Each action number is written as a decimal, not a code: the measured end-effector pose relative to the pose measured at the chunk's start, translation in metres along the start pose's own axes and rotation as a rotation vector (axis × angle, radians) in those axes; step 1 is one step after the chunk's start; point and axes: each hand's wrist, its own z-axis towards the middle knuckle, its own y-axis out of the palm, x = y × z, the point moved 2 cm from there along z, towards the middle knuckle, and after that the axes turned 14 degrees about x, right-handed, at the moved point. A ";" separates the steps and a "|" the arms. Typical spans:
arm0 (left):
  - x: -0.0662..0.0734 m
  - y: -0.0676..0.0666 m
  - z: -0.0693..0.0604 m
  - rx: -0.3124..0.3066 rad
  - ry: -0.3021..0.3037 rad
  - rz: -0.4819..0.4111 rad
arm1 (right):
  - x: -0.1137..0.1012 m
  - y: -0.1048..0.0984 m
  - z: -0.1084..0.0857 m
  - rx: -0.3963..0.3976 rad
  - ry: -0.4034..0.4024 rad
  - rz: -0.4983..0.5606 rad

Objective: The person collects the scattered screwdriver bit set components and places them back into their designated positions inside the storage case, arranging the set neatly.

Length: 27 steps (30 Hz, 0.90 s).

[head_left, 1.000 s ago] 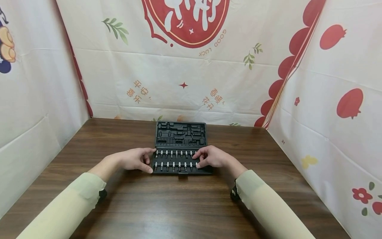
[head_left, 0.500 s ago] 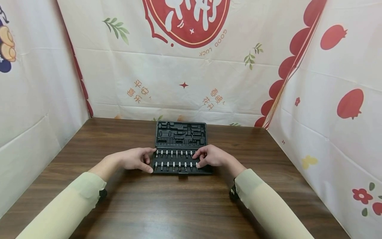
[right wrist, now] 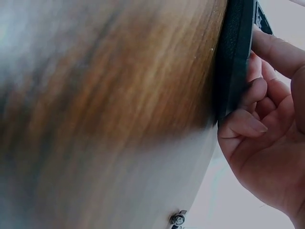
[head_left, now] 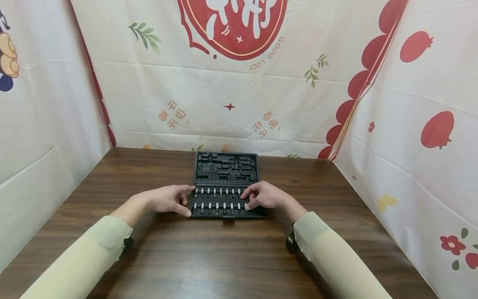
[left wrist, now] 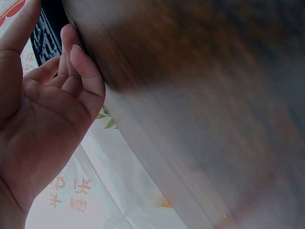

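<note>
A black socket bit case (head_left: 223,199) lies open on the table, its lid (head_left: 226,167) folded back toward the far wall. Two rows of silver-topped socket bits (head_left: 224,207) stand in the lower half. My left hand (head_left: 166,199) is at the case's left side, thumb near the front corner and index fingertip near the hinge, other fingers bent. Over the right end rests my right hand (head_left: 268,196), thumb and index finger apart and touching down near the last bits, which it partly hides. The right wrist view shows the case's side (right wrist: 233,62) beside the bent fingers.
The brown wood-grain table (head_left: 220,257) spreads around the case. Printed cloth walls (head_left: 239,87) enclose the back and both sides. A dark band (head_left: 128,243) circles the left wrist, another the right. A small metallic item (right wrist: 177,219) shows low in the right wrist view.
</note>
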 end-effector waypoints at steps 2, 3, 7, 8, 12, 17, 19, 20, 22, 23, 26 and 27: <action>0.000 0.000 -0.001 -0.001 0.000 -0.003 | 0.000 0.000 0.000 0.000 0.002 0.000; 0.001 0.000 -0.001 -0.001 -0.001 -0.005 | 0.000 0.000 0.000 -0.001 0.004 0.001; 0.002 -0.001 -0.001 -0.001 -0.004 -0.009 | 0.001 0.000 -0.001 -0.010 0.008 0.014; 0.002 -0.001 -0.001 -0.001 -0.004 -0.006 | 0.001 0.000 -0.001 -0.013 0.008 0.019; 0.002 -0.001 -0.001 0.000 -0.001 0.007 | 0.002 0.000 -0.001 -0.018 0.008 0.026; 0.001 -0.002 -0.001 0.001 0.003 0.003 | 0.002 0.000 -0.003 -0.014 -0.001 0.020; 0.001 -0.001 -0.001 0.000 0.004 0.000 | 0.003 0.001 -0.003 -0.008 -0.009 0.013; 0.001 -0.001 -0.001 0.001 0.004 -0.003 | 0.003 0.001 -0.004 -0.005 -0.015 0.007; 0.001 -0.001 -0.002 0.003 0.005 -0.005 | 0.004 0.001 -0.004 0.000 -0.029 -0.004; 0.001 -0.001 -0.002 0.004 0.004 -0.004 | 0.005 0.001 -0.004 -0.001 -0.035 -0.007; 0.001 -0.001 -0.002 0.003 0.006 -0.008 | 0.006 -0.001 -0.005 -0.006 -0.050 -0.010; 0.001 -0.001 -0.002 0.002 0.008 -0.008 | 0.007 -0.002 -0.005 -0.006 -0.051 -0.009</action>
